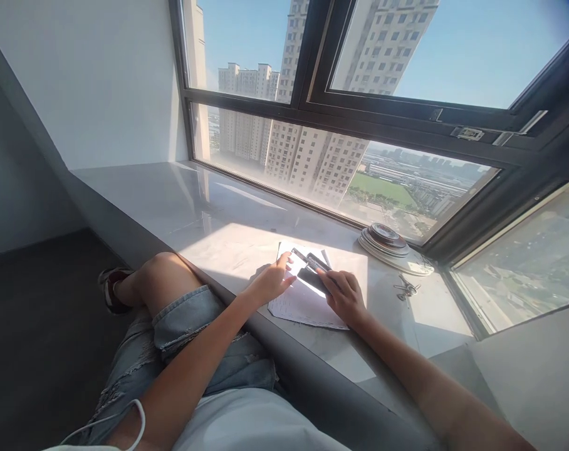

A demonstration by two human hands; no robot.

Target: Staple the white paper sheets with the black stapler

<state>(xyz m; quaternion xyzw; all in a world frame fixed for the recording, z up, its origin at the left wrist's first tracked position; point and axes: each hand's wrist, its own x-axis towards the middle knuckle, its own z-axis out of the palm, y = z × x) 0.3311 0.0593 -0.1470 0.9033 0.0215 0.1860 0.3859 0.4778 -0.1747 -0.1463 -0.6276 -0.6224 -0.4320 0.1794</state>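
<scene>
White paper sheets (307, 307) with small print lie on the sunlit window ledge. Over them my right hand (345, 293) is closed round a black stapler-like tool (318, 262), its front end pointing up and left. My left hand (274, 280) is at the left side of the paper, thumb and fingers apart, its fingertips close to the tool's front end. Nothing can be made out between those fingers. The tool casts a dark shadow on the sheets.
A stack of round plates or discs (385, 241) stands at the right by the window frame. Keys (408, 287) lie in front of it. The ledge (228, 244) has a dark front edge beside my legs. A white cable hangs near my left arm.
</scene>
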